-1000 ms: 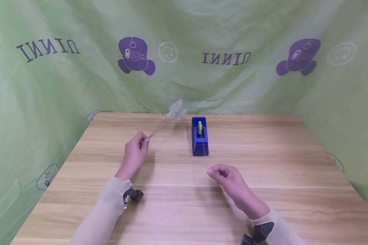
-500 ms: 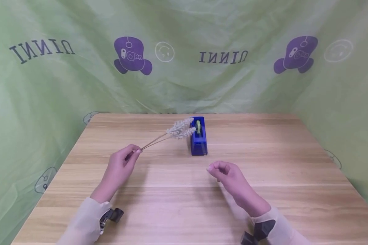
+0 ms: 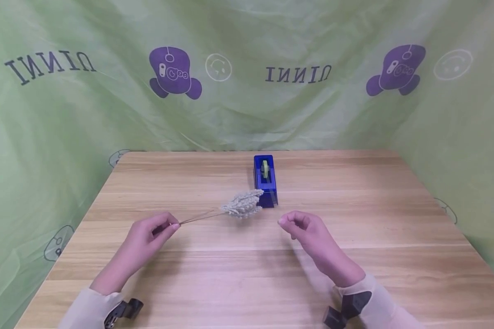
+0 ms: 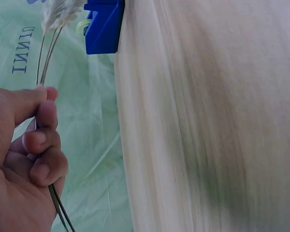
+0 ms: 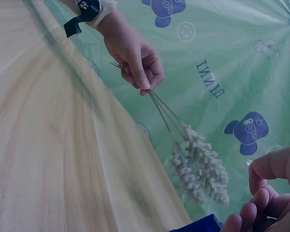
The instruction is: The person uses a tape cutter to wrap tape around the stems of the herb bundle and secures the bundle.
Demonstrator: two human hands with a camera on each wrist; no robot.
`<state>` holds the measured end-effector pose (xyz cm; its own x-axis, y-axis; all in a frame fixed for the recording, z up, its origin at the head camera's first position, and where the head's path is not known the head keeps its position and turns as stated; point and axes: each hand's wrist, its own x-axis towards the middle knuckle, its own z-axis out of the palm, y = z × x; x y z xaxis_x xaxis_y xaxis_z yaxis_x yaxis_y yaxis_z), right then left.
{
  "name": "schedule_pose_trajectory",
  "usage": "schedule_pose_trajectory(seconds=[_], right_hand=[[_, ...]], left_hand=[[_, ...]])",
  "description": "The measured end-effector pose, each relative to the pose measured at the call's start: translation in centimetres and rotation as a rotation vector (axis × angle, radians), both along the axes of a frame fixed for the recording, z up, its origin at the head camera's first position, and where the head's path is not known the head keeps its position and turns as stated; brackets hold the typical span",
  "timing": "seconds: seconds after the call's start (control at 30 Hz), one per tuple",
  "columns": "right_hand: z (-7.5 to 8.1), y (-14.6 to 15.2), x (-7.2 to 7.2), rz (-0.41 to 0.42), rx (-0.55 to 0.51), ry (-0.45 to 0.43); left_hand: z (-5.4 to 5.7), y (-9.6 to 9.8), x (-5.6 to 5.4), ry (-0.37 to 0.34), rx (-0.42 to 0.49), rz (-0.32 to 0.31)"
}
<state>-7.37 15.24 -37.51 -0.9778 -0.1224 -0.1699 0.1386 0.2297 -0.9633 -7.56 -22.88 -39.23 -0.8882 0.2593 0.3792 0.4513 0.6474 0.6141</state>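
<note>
A bunch of fluffy, pale grey dried flowers on thin brown stems (image 3: pixel 244 204) is held near the centre of the head view, heads pointing right, above a light wood-grain table (image 3: pixel 374 196). Its stems are gripped by the left hand (image 3: pixel 150 235), left of centre, between thumb and curled fingers. The near left corner of a blue plastic tape dispenser (image 3: pixel 265 185), fitted with a yellow-green roll (image 3: pixel 265 169), is overlapped by the flower heads. At right of centre, the right hand (image 3: pixel 310 237) is seen with fingers curled; a small, pale, see-through scrap (image 5: pixel 248 165) is pinched at its fingertips. The upper frame is filled by a green cloth printed with purple figures (image 3: pixel 247 116).
</note>
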Motion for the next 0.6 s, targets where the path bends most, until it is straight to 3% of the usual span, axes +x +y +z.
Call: schedule_pose_trajectory(seconds=[0.27,0.6], right_hand=[[0.4,0.0,0.0,-0.005,-0.014,-0.002],[0.4,0.0,0.0,-0.006,-0.012,-0.001]], left_hand=[[-0.4,1.0,0.0,-0.041,0.009,-0.097],[-1.3,3.4,-1.4,-0.097,0.004,-0.151]])
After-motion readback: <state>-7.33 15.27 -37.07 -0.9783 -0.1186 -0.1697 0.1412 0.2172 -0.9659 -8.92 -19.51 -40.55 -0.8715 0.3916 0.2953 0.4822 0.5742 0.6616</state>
